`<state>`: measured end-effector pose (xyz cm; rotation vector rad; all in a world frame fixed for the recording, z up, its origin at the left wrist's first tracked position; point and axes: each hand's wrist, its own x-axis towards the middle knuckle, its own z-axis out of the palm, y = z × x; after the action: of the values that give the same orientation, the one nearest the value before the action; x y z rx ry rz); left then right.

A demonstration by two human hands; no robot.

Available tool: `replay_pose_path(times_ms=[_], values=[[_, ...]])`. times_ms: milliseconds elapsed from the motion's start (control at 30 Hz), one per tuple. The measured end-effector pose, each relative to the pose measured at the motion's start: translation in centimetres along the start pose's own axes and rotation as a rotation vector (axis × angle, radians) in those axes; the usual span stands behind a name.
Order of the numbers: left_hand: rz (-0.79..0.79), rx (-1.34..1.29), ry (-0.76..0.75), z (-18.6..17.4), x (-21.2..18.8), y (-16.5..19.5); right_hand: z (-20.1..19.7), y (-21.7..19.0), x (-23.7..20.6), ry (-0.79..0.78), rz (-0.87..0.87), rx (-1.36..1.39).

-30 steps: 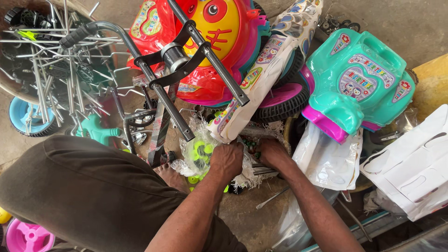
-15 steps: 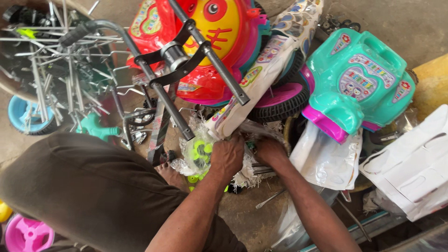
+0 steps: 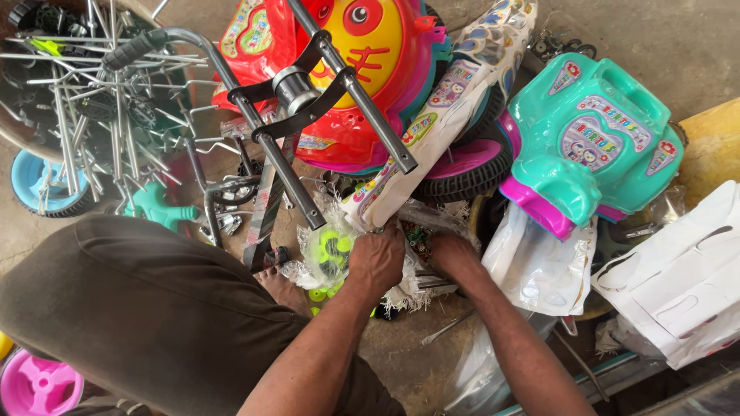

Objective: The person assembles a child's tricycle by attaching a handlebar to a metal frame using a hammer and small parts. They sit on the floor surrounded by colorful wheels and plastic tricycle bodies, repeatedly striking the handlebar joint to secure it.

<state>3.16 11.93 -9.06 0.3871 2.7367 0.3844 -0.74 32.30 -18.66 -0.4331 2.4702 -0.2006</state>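
The left hand [image 3: 376, 258] is seen closed over the lower end of a wrapped, patterned part [image 3: 443, 108], right where that part meets a torn clear plastic bag [image 3: 327, 250] of neon-green pieces. The fingers are curled tight; what exactly is pinched beneath them cannot be told. The right hand [image 3: 453, 254] is buried just beside it in the same frayed plastic, fingers hidden, so their spread cannot be told either. The wrapped part is laid diagonally, running up from the hands across a red and yellow toy body [image 3: 347, 69], with a black-tyred pink wheel [image 3: 466, 166] tucked under it. A grey metal handlebar frame [image 3: 289, 166] is crossed over the red shell to the left. A teal and pink toy body [image 3: 593, 142] is parked to the right, and a white plastic bag [image 3: 539, 266] and folded white cardboard [image 3: 686, 277] are lying near the right forearm. A heap of thin metal rods [image 3: 85, 115] is spread at far left.

For the step in hand, a firm steadying grip by the left hand is judged best, while small fittings are felt out by the right. The loose plastic would be better pushed aside, so nothing small is lost among the clutter on the floor.
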Motion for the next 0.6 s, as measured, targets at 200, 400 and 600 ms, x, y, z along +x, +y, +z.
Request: replay_pose_path(times_ms=[200, 400, 600], values=[[-0.012, -0.019, -0.034, 0.4, 0.1, -0.3, -1.2, -1.5, -0.3, 0.177, 0.053, 0.085], [-0.008, -0.007, -0.077, 0.7, 0.0, -0.3, -0.5, -2.0, 1.2, 0.373, -0.314, -0.101], [-0.039, -0.024, -0.231, 0.2, 0.0, -0.2, 0.8, -0.4, 1.1, -0.050, -0.188, -0.197]])
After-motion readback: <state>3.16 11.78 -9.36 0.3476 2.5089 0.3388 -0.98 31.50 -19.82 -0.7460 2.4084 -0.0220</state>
